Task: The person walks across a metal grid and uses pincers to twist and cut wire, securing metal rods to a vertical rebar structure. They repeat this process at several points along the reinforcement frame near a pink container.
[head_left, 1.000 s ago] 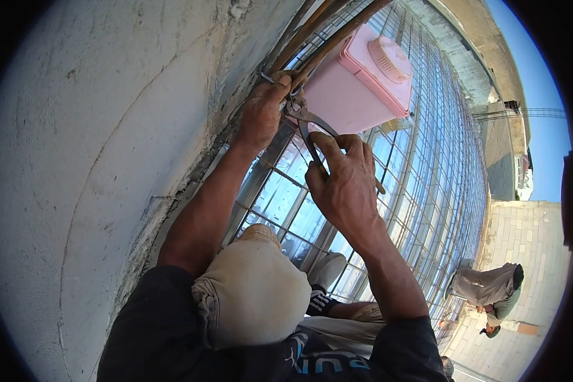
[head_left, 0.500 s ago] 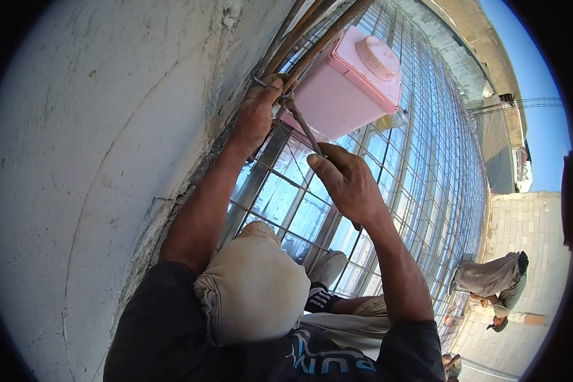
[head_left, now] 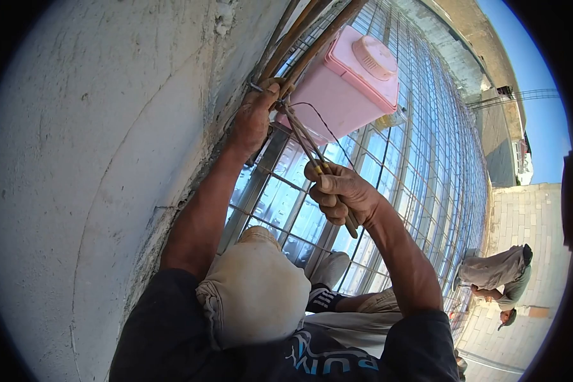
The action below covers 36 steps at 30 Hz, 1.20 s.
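Observation:
My left hand (head_left: 251,118) grips the rusty rebar bars (head_left: 305,38) where they meet the concrete wall, fingers closed around the tie point. My right hand (head_left: 340,191) is closed on the handles of metal pincers (head_left: 309,143), whose jaws reach up to the joint beside my left fingers. A thin dark tie wire (head_left: 328,124) loops from the joint down toward my right hand. A pink plastic container (head_left: 350,79) with a round lid sits on the mesh just behind the joint.
A curved grey concrete wall (head_left: 95,159) fills the left. A wide rebar mesh (head_left: 426,159) over shiny formwork stretches away to the right. My bent knee (head_left: 254,286) is below. Another person (head_left: 496,280) crouches at the far right edge.
My right hand has closed the pincer handles together and pulled down and back from the joint. A loop of tie wire now shows. My left hand stayed on the bars.

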Each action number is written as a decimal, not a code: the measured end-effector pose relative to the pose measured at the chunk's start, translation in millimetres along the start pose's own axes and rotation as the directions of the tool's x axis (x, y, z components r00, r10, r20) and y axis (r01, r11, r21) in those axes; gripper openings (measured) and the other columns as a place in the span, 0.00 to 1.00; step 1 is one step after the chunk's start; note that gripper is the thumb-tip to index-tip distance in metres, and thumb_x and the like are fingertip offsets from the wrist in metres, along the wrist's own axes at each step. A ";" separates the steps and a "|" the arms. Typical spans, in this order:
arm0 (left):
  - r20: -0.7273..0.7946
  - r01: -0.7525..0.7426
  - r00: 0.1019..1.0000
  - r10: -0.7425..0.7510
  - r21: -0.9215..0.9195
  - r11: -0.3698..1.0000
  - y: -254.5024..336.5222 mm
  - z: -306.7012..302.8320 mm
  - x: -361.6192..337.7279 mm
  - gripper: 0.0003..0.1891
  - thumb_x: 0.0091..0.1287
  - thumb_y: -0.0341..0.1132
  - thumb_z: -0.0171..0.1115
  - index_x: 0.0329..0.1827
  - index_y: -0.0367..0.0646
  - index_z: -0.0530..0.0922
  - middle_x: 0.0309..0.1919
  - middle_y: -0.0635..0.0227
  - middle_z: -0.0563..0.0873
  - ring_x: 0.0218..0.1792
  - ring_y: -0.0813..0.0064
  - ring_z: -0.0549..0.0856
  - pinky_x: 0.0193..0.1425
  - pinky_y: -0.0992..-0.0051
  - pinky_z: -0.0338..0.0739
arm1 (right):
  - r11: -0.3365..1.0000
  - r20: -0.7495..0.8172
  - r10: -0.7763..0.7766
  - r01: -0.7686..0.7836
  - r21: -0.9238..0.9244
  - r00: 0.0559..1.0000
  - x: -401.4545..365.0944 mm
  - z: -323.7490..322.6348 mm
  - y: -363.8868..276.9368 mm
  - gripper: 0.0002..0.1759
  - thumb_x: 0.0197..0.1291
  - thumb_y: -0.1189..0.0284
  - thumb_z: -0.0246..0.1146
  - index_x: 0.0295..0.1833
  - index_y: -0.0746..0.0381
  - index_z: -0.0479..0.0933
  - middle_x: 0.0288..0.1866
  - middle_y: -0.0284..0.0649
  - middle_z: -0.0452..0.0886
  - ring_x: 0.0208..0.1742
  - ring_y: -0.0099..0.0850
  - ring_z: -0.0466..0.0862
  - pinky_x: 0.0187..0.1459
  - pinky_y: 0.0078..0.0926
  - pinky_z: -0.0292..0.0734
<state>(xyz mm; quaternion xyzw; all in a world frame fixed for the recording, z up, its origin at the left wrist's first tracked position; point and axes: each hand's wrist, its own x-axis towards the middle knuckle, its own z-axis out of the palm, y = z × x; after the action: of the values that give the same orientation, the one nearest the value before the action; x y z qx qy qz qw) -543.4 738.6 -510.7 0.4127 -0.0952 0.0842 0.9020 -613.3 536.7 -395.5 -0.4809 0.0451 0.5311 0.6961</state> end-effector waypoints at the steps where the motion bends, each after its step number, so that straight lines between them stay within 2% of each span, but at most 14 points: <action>1: -0.005 0.006 1.000 -0.006 -0.016 1.000 -0.6 0.8 -0.6 0.19 0.77 0.45 0.51 0.55 0.40 0.81 0.40 0.71 0.86 0.38 0.81 0.82 0.47 0.76 0.76 | 0.961 -0.172 -0.034 -0.015 -0.277 0.984 -2.7 1.4 -0.5 0.19 0.62 0.63 0.71 0.47 0.65 0.72 0.25 0.33 0.76 0.16 0.24 0.78 0.16 0.23 0.76; 4: 0.002 0.018 1.000 -0.018 -0.037 0.999 2.8 2.2 -4.9 0.19 0.77 0.46 0.52 0.55 0.40 0.81 0.40 0.71 0.86 0.38 0.81 0.81 0.48 0.76 0.75 | 0.562 -0.470 -0.382 -0.204 -0.801 0.796 -14.9 37.0 -3.9 0.27 0.65 0.59 0.68 0.57 0.70 0.72 0.39 0.44 0.79 0.22 0.30 0.81 0.25 0.29 0.82; 7: 0.035 0.029 0.999 -0.028 -0.021 0.999 2.5 -0.1 -4.0 0.19 0.77 0.46 0.53 0.56 0.39 0.79 0.41 0.69 0.83 0.42 0.79 0.80 0.53 0.74 0.74 | -0.221 -0.097 -0.769 -0.405 -0.887 0.632 -21.0 22.5 10.0 0.33 0.66 0.55 0.66 0.61 0.74 0.70 0.43 0.46 0.78 0.29 0.32 0.84 0.33 0.34 0.83; 8: 0.043 0.032 0.999 -0.031 -0.012 0.999 2.4 -1.3 -3.7 0.19 0.77 0.45 0.53 0.57 0.38 0.78 0.42 0.69 0.81 0.44 0.78 0.79 0.55 0.73 0.73 | -0.255 -0.076 -0.766 -0.410 -0.875 0.638 -23.7 22.9 10.4 0.34 0.72 0.49 0.57 0.62 0.73 0.70 0.39 0.42 0.78 0.32 0.30 0.83 0.33 0.32 0.81; 11: 0.043 0.034 0.999 -0.033 -0.042 0.999 1.8 -1.7 -4.6 0.19 0.77 0.46 0.54 0.57 0.38 0.78 0.42 0.69 0.81 0.45 0.78 0.79 0.56 0.74 0.73 | 0.758 -0.422 -0.158 -0.164 -0.632 0.893 -30.1 32.0 -5.4 0.37 0.76 0.45 0.46 0.62 0.72 0.71 0.36 0.41 0.79 0.30 0.28 0.81 0.29 0.28 0.78; 14: -0.020 -0.006 1.000 0.005 -0.055 0.998 0.1 0.8 -3.5 0.18 0.76 0.44 0.56 0.55 0.39 0.81 0.42 0.70 0.85 0.42 0.80 0.81 0.55 0.75 0.74 | 0.994 -0.173 -0.026 0.008 -0.106 0.985 -18.1 7.2 3.8 0.40 0.76 0.43 0.38 0.60 0.73 0.73 0.32 0.41 0.79 0.24 0.26 0.79 0.25 0.25 0.76; 15: 0.001 0.007 1.000 -0.006 -0.067 0.998 0.0 -1.4 -4.3 0.18 0.76 0.44 0.56 0.55 0.39 0.81 0.42 0.70 0.85 0.43 0.80 0.81 0.55 0.75 0.74 | 0.999 -0.085 -0.007 0.011 0.042 0.996 -16.1 3.0 3.2 0.40 0.77 0.43 0.39 0.59 0.73 0.73 0.32 0.41 0.79 0.24 0.26 0.79 0.26 0.25 0.77; 20: 0.005 0.000 1.000 0.000 -0.048 0.999 -0.3 -1.2 -3.4 0.17 0.77 0.44 0.55 0.56 0.40 0.81 0.43 0.71 0.85 0.45 0.81 0.80 0.56 0.76 0.73 | 0.868 -0.433 -0.033 -0.189 -0.460 0.901 -20.9 23.3 -17.5 0.28 0.72 0.45 0.54 0.49 0.63 0.73 0.26 0.36 0.78 0.20 0.26 0.81 0.21 0.23 0.80; 23: 0.086 0.066 0.995 -0.059 -0.088 0.994 -1.0 -8.6 -2.6 0.18 0.77 0.45 0.55 0.56 0.40 0.80 0.44 0.71 0.85 0.45 0.81 0.81 0.54 0.75 0.74 | 0.965 0.066 0.116 -0.128 0.229 0.991 -16.0 -16.0 6.5 0.21 0.67 0.51 0.64 0.40 0.57 0.70 0.23 0.34 0.77 0.16 0.22 0.78 0.15 0.20 0.75; 25: 0.036 0.043 0.999 -0.041 -0.046 0.998 3.8 -1.5 -2.1 0.18 0.77 0.46 0.55 0.56 0.40 0.80 0.43 0.71 0.85 0.45 0.81 0.81 0.53 0.75 0.74 | 0.938 0.196 0.117 -0.173 0.301 0.974 -7.1 -24.1 16.0 0.19 0.64 0.57 0.69 0.37 0.56 0.68 0.21 0.32 0.76 0.12 0.20 0.75 0.11 0.18 0.73; 28: 0.032 0.050 0.998 -0.049 -0.033 0.998 3.5 -2.6 -5.5 0.19 0.77 0.47 0.54 0.56 0.41 0.80 0.42 0.71 0.85 0.44 0.81 0.82 0.53 0.75 0.74 | 0.914 -0.287 -0.039 -0.082 -0.397 0.957 -16.6 -4.7 -5.4 0.26 0.57 0.65 0.73 0.52 0.64 0.66 0.25 0.36 0.77 0.14 0.24 0.78 0.13 0.20 0.75; 30: 0.015 0.043 0.999 -0.042 -0.029 0.999 5.8 0.6 -5.5 0.19 0.77 0.48 0.54 0.56 0.42 0.80 0.42 0.71 0.85 0.43 0.81 0.82 0.53 0.75 0.74 | 0.566 -0.383 -0.394 -0.109 -0.818 0.835 -24.4 8.9 -9.2 0.36 0.56 0.63 0.73 0.61 0.66 0.62 0.34 0.42 0.77 0.26 0.28 0.85 0.26 0.28 0.82; 32: -0.043 0.023 0.999 -0.023 -0.012 1.000 6.9 7.3 -6.8 0.19 0.77 0.49 0.54 0.55 0.42 0.80 0.40 0.71 0.84 0.42 0.81 0.81 0.51 0.75 0.74 | 0.259 -0.300 -0.674 -0.164 -0.952 0.675 -31.0 11.6 -2.0 0.28 0.62 0.61 0.69 0.60 0.63 0.66 0.39 0.46 0.77 0.36 0.35 0.87 0.35 0.35 0.83; 36: 0.024 0.028 0.999 -0.028 -0.009 1.000 1.1 -2.8 -6.3 0.20 0.76 0.46 0.55 0.59 0.39 0.77 0.48 0.67 0.83 0.47 0.78 0.81 0.56 0.71 0.75 | -0.020 -0.180 -0.665 -0.258 -0.966 0.725 -30.6 24.8 3.0 0.15 0.66 0.65 0.65 0.52 0.62 0.75 0.41 0.49 0.80 0.35 0.46 0.86 0.36 0.42 0.82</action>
<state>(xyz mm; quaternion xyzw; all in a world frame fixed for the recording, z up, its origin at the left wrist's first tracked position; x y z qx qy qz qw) -549.5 741.0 -513.3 0.4108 -0.1006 0.0663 0.9037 -639.9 533.2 -366.6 -0.9639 -0.1892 0.0841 0.1676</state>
